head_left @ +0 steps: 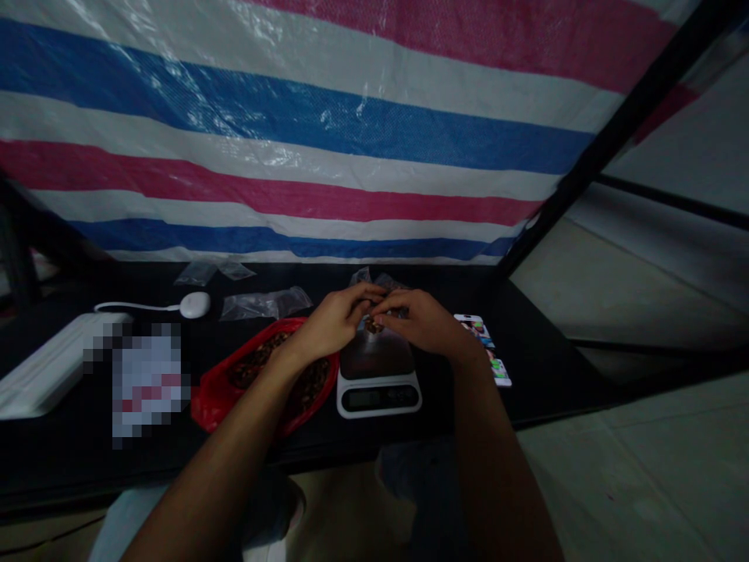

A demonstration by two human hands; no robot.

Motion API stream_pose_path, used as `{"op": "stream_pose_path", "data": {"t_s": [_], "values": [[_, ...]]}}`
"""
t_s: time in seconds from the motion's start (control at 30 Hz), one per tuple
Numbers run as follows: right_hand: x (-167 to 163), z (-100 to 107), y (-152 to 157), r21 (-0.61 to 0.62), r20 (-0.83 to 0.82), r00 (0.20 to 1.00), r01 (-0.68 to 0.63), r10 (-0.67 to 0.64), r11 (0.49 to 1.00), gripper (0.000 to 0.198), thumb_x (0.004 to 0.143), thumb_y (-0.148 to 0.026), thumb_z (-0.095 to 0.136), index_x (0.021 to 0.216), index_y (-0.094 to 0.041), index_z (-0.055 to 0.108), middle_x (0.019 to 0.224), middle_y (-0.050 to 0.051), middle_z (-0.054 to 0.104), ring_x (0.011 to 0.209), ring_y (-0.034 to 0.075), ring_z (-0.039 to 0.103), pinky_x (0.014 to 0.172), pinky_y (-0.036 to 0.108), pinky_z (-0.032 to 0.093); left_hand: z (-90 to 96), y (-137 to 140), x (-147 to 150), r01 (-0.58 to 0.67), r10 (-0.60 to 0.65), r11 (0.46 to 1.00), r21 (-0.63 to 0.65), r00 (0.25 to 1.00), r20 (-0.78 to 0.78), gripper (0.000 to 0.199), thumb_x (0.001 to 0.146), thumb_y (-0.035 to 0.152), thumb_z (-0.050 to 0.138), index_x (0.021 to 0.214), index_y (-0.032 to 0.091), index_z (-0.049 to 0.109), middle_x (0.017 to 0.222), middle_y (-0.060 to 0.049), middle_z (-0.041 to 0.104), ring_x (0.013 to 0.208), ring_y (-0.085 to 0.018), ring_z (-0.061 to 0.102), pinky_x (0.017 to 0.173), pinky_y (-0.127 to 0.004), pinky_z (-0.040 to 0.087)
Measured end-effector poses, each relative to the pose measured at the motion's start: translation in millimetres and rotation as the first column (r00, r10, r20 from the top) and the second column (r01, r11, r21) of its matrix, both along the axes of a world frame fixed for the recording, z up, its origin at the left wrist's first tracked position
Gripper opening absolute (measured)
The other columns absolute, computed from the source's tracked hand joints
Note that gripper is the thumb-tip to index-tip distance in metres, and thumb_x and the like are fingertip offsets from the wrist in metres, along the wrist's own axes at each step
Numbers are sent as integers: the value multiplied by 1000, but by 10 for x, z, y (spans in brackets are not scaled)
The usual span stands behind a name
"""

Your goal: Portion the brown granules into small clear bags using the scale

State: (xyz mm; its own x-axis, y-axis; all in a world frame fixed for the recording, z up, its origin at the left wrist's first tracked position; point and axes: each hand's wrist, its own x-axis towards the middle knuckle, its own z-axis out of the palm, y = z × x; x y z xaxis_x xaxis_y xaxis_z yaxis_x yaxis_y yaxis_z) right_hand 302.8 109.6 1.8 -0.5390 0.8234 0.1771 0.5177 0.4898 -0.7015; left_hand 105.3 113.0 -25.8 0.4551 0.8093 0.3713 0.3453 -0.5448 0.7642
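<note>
My left hand (333,320) and my right hand (424,318) meet over the metal plate of a white kitchen scale (379,396). Between their curled fingers is what looks like a small clear plastic bag (373,326) with brown pieces in it; both hands pinch it near the top. My fingers hide much of it. Left of the scale, partly under my left forearm, lies a red plastic bag (219,394), spread wide around many small brown pieces (313,382), perhaps nuts or seeds. The scale's display is too dark to read.
Clear plastic bags (266,303) lie at the back of the black table (544,375). A phone (497,367) with a lit screen is at the right. Leftward are a blurred-out packet (149,378), a white box (52,367) and a round white device (195,305) with a cable.
</note>
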Motion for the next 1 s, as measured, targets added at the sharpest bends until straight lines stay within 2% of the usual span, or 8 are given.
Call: {"op": "stream_pose_path", "data": {"t_s": [0.13,0.23,0.33,0.53,0.77,0.9,1.0], "values": [[23,3,0,-19,-58,998,18,-19,1000,18,93,-14,64,97,-18,82,100,8,81,92,19,74,86,33,55,-44,15,5,7,-5,999,-31,999,51,32,100,15,46,125,16,65,124,-11,76,119,-22,70,107,-42,53],[65,-15,11,-19,-90,994,62,-64,998,18,94,-17,63,98,-18,81,103,8,80,95,20,74,86,32,55,-96,40,6,48,-29,991,-122,987,155,32,100,18,46,127,15,63,125,-13,75,116,-22,72,104,-41,57],[107,-41,28,-34,-65,994,83,-85,996,19,93,-17,62,98,-17,80,101,8,81,93,20,74,84,32,55,-131,61,0,82,-31,977,-198,968,249,30,101,19,47,127,15,62,125,-13,74,112,-21,74,101,-40,59],[141,-122,90,-57,-28,995,95,-97,994,19,93,-15,61,99,-17,80,101,7,81,92,20,75,84,31,55,-156,68,4,97,-13,961,-257,951,309,27,100,18,50,124,15,62,126,-13,73,107,-22,76,98,-41,61],[209,-237,158,-31,229,950,223,-210,974,17,86,-11,71,99,-17,80,100,9,82,89,21,76,82,31,56,-145,40,18,90,7,955,-284,947,322,25,100,19,51,123,15,62,127,-14,73,99,-22,79,92,-40,62],[257,-276,196,37,276,907,322,-319,946,15,86,-12,72,95,-18,81,103,10,82,92,22,76,86,31,56,-130,32,22,76,10,957,-281,957,291,26,100,18,50,124,15,61,127,-14,73,100,-22,79,91,-39,62],[275,-285,212,7,288,907,320,-308,947,15,88,-12,69,93,-19,82,98,8,82,89,22,76,85,30,55,-126,26,31,88,-2,955,-284,957,289,26,101,18,49,124,15,60,127,-15,73,102,-22,78,92,-39,62]]}}
